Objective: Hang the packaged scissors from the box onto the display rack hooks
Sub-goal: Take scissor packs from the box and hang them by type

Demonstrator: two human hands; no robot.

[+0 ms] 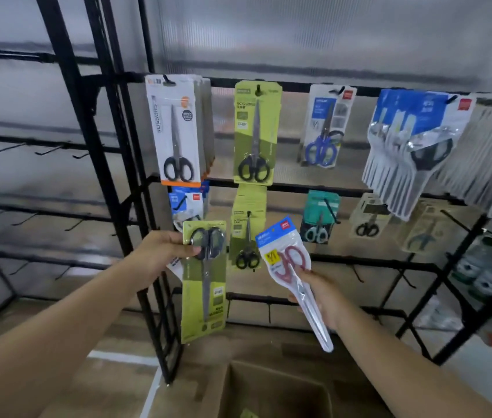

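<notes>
Indoors | black rack (pixel 97 152) | left hand (pixel 163 251) grips green pack (pixel 204 282) | right hand (pixel 323 294) grips red-handled pack (pixel 291 267)

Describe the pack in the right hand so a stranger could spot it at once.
Start at the black display rack and drop to the two hands in front of its lower rows. The right hand grips a clear pack of scissors with a blue header, tilted with the blades pointing down to the right. Its red handles and yellow sticker set it apart from the green card held by the left hand.

A single head-worn camera looks forward and slightly down, close behind both raised hands, facing the display rack (pixel 269 188) beyond them.
</notes>
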